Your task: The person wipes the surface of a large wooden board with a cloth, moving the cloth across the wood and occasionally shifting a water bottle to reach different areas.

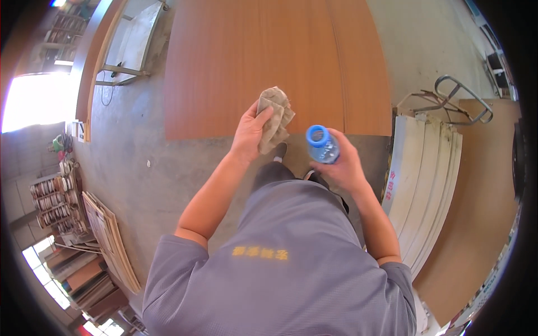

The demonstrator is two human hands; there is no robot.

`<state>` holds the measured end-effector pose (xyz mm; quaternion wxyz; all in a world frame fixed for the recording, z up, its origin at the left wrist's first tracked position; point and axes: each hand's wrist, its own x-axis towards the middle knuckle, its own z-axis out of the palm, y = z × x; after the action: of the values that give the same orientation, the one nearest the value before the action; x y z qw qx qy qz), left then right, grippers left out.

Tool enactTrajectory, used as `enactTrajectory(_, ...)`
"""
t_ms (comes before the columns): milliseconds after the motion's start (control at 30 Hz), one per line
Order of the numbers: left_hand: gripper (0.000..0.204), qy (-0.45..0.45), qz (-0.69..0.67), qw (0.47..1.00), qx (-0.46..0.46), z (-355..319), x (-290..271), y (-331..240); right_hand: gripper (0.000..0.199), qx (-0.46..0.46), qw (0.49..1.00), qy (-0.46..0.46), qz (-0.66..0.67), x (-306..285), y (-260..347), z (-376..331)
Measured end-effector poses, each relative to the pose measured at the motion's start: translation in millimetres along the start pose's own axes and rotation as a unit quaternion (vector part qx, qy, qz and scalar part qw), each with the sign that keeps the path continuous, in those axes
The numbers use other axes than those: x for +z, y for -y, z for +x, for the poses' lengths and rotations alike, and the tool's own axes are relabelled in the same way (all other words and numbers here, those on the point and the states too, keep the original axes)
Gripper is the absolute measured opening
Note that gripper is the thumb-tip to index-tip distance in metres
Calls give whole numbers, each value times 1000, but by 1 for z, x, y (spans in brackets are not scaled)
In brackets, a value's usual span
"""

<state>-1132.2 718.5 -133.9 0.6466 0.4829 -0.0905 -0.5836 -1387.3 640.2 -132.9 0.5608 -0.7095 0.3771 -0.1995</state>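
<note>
Left hand (250, 133) grips a crumpled grey-brown rag (275, 116), fingers curled round its lower part, held above the near edge of a brown wood-grain panel (269, 56). Right hand (343, 165) wraps fingers round a clear bottle (322, 144) with blue neck, just beside the rag.

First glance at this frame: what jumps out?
The big reddish-brown wood panel lying on the concrete floor, straight ahead. Over its near edge, the left hand grips a crumpled grey rag and the right hand holds a clear bottle with a blue neck. White boards are stacked right.
</note>
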Motion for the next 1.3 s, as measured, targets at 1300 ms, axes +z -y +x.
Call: enactTrajectory(1300, 31, 156, 550, 636, 519, 128, -44, -156, 53, -147, 985, 73, -56, 103, 54, 246)
